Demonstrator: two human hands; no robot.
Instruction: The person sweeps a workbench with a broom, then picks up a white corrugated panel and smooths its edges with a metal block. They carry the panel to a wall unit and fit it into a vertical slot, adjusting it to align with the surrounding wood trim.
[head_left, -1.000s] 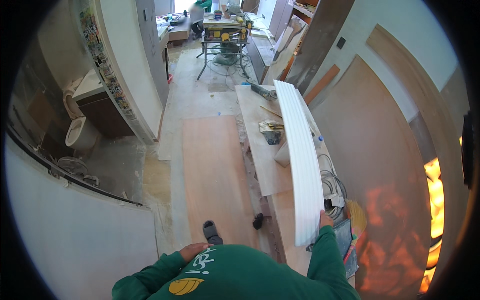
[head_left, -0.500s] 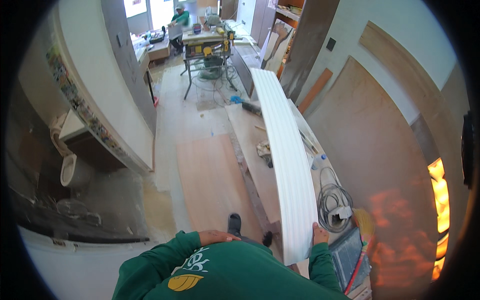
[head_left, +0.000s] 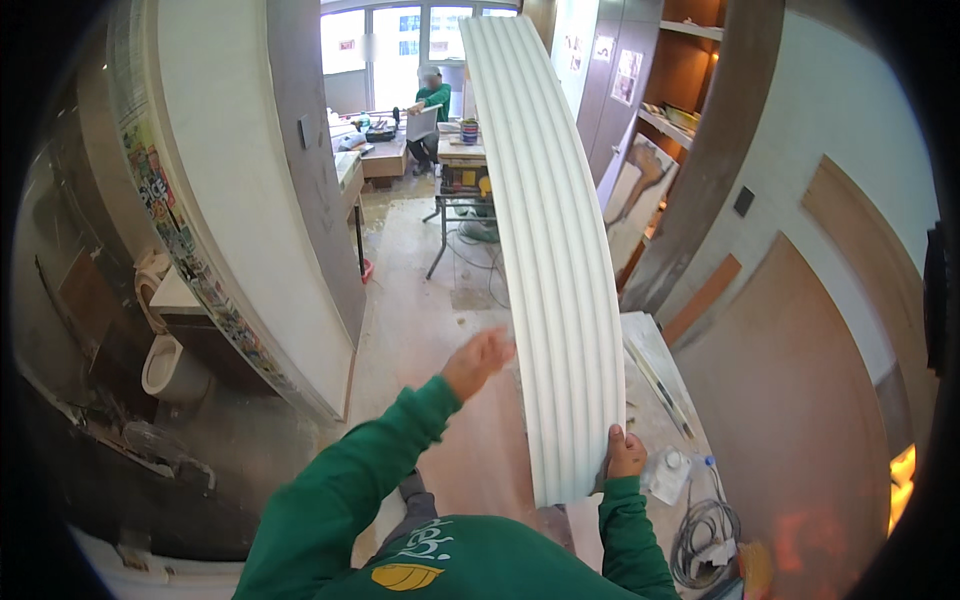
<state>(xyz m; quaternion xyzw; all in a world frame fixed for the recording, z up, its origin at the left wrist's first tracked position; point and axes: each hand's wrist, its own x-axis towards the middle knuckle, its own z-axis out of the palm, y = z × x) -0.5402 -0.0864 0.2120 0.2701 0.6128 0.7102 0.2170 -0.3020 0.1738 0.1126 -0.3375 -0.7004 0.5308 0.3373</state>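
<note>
A long white fluted panel [head_left: 555,250] stands tilted up before me, rising toward the windows at the far end. My right hand [head_left: 625,452] grips its right edge near the lower end, thumb on the face. My left hand [head_left: 480,355] is raised beside the panel's left edge, slightly blurred, with fingers stretched out; whether the fingertips touch the panel I cannot tell. Beneath the panel, to the right, is a low work surface [head_left: 655,370] with long strips, a translucent container [head_left: 668,475] and coiled cable [head_left: 705,540].
A table saw on a stand [head_left: 450,180] is ahead, partly behind the panel. A co-worker [head_left: 432,100] is near the windows. A wall edge [head_left: 310,230] and bathroom doorway with a toilet [head_left: 165,365] are left. Large boards [head_left: 780,400] lean on the right wall.
The panel has risen, its far end now much higher in view. My left hand has left my belly and moved forward to the panel's side. The co-worker has come more into view.
</note>
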